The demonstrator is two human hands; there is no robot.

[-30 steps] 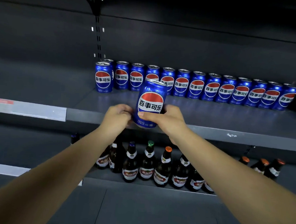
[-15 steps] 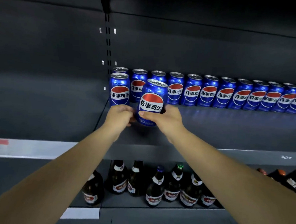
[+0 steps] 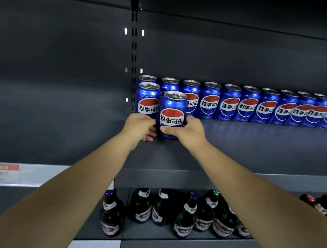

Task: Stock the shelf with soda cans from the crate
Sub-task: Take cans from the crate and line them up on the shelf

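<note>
Can (image 3: 171, 114): upright at shelf's (image 3: 253, 148) left end, before back row (image 3: 246, 107).
Right hand (image 3: 187, 131): grips can.
Left hand (image 3: 141, 127): curled round can.

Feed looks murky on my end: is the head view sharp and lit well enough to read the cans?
Head view: dim overall; the held can is sharp, logo readable, with sheen near its top; the can row smears and curves toward the right edge; the bottles below are dark and soft.
</note>
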